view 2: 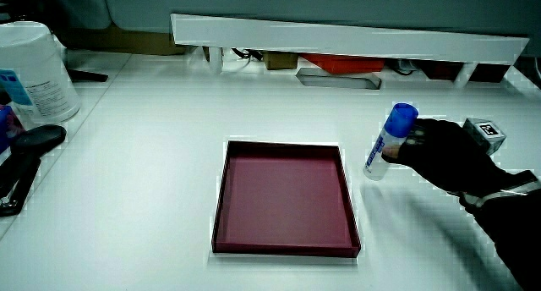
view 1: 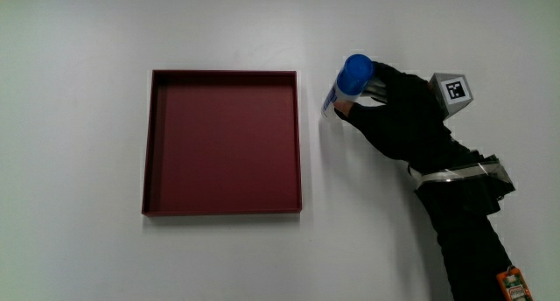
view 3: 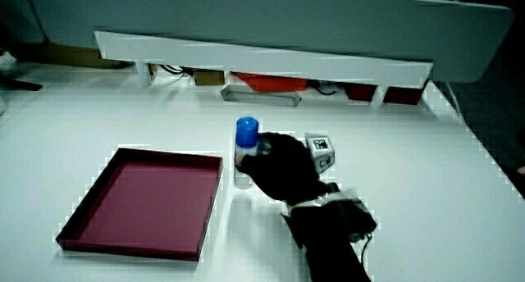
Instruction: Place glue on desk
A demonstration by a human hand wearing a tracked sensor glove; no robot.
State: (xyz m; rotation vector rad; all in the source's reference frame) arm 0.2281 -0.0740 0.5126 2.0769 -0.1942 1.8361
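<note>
Now hand (view 1: 398,117) grasping glue (view 1: 348,84) by body, blue cap up, at tray's (view 1: 223,205) 3 o'clock, just beside rim. Base on or close above counter (view 1: 79,143), cannot tell; upright hold probably so it stands when let go.

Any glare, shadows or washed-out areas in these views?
Main view: the white table is evenly lit, with only a faint shadow beside the glue stick. Both side views: the table looks overexposed, with bright fringes edging the red tray.

The hands (view 1: 398,117) grip the glue (view 1: 347,84) beside the tray (view 1: 222,209).
</note>
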